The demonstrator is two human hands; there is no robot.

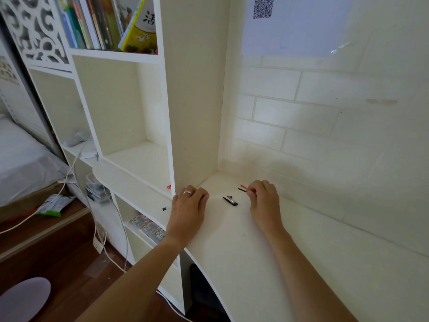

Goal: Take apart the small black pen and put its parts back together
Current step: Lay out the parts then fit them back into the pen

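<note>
A black pen part with a silver clip (229, 200) lies on the white desk (290, 263) between my hands. My right hand (263, 198) rests on the desk to its right, fingers pinched on a thin red refill (243, 187); a thin black refill (242, 190) lies just beside it. My left hand (189, 202) lies knuckles up to the left of the pen part, fingers curled over a small black piece (202, 197) that is mostly hidden. A tiny black cap (164, 208) sits on the lower shelf ledge, left of my left hand. A small red piece (169, 187) lies on the shelf behind.
A white bookcase (171, 112) rises directly behind my left hand, with books (111, 22) on top. A brick-pattern wall (325, 126) bounds the desk's back. White cables (92, 217) hang at the left. The desk edge curves down toward me.
</note>
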